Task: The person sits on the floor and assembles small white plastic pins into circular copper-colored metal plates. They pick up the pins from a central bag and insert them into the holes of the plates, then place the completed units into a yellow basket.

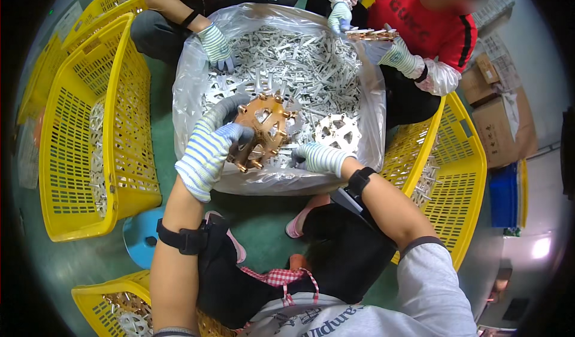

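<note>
My left hand (209,148), in a striped glove with dark fingertips, grips a copper-coloured round metal disc (262,117). The disc has cut-outs and short pegs around its rim, and is tilted above a plastic-lined bin. Small silvery metal pieces (299,61) fill the bin. My right hand (323,157), gloved alike, is low at the bin's near side, just right of the copper disc. Its fingers are drawn together among the pieces; what they hold is hidden. A pale, shiny round disc (337,132) with similar cut-outs lies on the pile just beyond my right hand.
Across the bin, one co-worker's gloved hand (217,46) reaches into the pieces. Another co-worker in red holds copper-coloured parts (371,35). Yellow baskets (114,127) stand left, right and lower left. A blue round stool (141,232) and cardboard boxes (500,127) are nearby.
</note>
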Motion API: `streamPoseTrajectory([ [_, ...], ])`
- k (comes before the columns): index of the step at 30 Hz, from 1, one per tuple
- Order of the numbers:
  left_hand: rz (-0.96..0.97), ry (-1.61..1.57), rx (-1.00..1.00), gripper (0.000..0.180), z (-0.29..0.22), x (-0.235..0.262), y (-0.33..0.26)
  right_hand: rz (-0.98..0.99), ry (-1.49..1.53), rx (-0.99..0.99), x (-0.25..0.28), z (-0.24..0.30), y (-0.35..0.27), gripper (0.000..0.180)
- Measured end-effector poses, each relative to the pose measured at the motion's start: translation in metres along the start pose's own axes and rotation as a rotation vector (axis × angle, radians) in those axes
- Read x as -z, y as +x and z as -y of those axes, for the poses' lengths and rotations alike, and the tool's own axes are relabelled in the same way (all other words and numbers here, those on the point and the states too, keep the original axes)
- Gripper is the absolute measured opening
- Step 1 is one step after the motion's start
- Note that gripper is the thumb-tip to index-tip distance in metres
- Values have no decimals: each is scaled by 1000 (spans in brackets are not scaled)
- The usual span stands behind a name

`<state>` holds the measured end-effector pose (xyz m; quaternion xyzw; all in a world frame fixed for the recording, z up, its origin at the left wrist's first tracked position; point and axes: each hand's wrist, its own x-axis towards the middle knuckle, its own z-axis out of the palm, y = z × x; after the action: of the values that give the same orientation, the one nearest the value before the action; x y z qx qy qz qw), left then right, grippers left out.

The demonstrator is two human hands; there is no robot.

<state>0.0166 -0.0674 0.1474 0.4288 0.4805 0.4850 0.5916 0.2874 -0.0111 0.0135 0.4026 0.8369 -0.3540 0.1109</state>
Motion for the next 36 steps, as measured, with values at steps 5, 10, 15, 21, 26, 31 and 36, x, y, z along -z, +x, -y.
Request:
streamPoseTrajectory([
  [5, 49, 93, 77, 39, 8, 4, 0, -147, 481, -84, 55, 29, -27, 24],
  [10, 91, 328, 57, 28, 14, -20, 10, -451, 871, -23, 66, 14, -31, 25],
  [15, 97, 329, 28, 30, 19, -28, 22, -538, 1178, 2, 77, 21, -36, 27],
  [21, 266, 74, 304, 43, 8, -45, 11, -517, 1374, 305, 90, 67, -55, 27],
  [26, 307, 95, 304, 38, 10, -55, 14, -495, 1253, 352, 85, 76, -57, 29],
  [31, 264, 214, 331, 33, -1, -47, 17, -546, 1539, 190, 93, 50, -59, 26],
  [36, 243, 658, 54, 34, 13, -47, 13, -548, 1093, 141, 93, 58, -59, 28],
])
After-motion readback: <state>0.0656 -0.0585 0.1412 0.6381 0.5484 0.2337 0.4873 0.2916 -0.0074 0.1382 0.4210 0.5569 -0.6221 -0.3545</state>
